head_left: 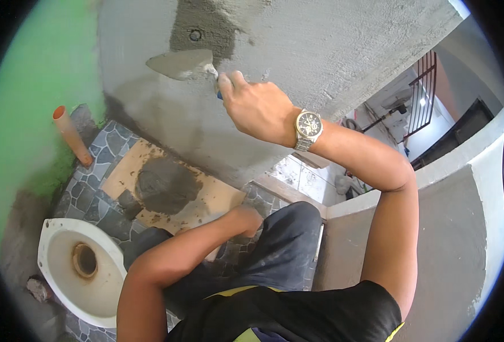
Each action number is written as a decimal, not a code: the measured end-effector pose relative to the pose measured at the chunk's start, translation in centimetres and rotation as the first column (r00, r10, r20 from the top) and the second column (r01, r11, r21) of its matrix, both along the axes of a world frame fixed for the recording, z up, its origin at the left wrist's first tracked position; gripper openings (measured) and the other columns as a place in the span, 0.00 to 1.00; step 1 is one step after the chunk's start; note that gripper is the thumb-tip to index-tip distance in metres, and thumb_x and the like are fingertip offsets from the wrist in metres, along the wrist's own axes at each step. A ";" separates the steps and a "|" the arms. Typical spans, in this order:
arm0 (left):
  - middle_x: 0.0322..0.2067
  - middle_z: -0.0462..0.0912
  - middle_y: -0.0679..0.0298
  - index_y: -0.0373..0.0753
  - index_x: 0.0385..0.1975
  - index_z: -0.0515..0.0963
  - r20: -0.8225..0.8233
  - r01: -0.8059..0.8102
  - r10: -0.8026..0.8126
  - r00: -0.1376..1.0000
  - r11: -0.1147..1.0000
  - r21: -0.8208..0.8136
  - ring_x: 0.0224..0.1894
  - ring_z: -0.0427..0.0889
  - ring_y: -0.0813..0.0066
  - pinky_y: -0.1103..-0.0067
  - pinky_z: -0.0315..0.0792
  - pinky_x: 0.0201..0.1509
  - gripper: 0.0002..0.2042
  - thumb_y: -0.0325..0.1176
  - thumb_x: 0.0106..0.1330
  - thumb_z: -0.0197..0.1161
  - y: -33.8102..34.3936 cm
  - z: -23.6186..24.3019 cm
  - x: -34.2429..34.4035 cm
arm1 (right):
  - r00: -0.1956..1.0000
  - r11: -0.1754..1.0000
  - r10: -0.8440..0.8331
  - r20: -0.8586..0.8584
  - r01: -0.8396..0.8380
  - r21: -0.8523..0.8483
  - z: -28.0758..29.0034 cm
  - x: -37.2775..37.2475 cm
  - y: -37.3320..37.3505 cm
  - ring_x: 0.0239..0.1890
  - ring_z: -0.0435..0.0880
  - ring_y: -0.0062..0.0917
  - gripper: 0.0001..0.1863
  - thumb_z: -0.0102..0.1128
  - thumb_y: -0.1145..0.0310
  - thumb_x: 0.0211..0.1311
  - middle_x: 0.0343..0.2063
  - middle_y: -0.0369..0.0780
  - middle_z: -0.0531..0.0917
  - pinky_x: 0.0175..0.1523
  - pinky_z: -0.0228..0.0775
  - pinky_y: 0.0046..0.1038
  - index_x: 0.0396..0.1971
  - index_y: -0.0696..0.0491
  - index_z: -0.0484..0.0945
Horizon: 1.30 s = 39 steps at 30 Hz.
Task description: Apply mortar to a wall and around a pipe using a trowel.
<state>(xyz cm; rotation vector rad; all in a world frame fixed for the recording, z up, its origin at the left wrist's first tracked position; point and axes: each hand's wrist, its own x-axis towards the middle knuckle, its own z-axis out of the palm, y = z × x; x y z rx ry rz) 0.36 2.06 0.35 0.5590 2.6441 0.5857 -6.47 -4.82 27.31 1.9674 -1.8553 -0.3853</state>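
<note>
My right hand (pixel 260 108), with a watch (pixel 308 126) on its wrist, is closed around the blue handle of a trowel (pixel 183 64). The blade carries a smear of grey mortar and is held up by the plastered wall (pixel 297 51). Just above the blade, a darker damp patch (pixel 209 25) on the wall surrounds a small round ring (pixel 195 35). Lower down, my left hand (pixel 247 221) is by my knee, blurred, with its fingers hidden. Past it, a heap of wet mortar (pixel 166 185) lies on a tan board (pixel 220 194) on the floor.
A white toilet bowl (pixel 107 248) stands at the left on stone-patterned floor tiles (pixel 112 219). An orange pipe (pixel 72 137) rises beside the green wall (pixel 52 62). At the right are a low curved wall (pixel 400 239) and a doorway with white tiles (pixel 306 179) beyond its sill.
</note>
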 end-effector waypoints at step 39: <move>0.35 0.88 0.54 0.41 0.30 0.89 0.168 0.067 -0.073 0.983 0.997 0.039 0.39 0.87 0.56 0.62 0.80 0.41 0.10 0.35 0.48 0.70 4.4 -1.3 3.6 | 0.403 0.854 0.178 0.898 0.390 -0.345 -27.3 3.2 3.6 0.20 0.77 0.33 0.15 0.67 0.64 0.61 0.19 0.46 0.77 0.29 0.70 0.34 0.33 0.59 0.72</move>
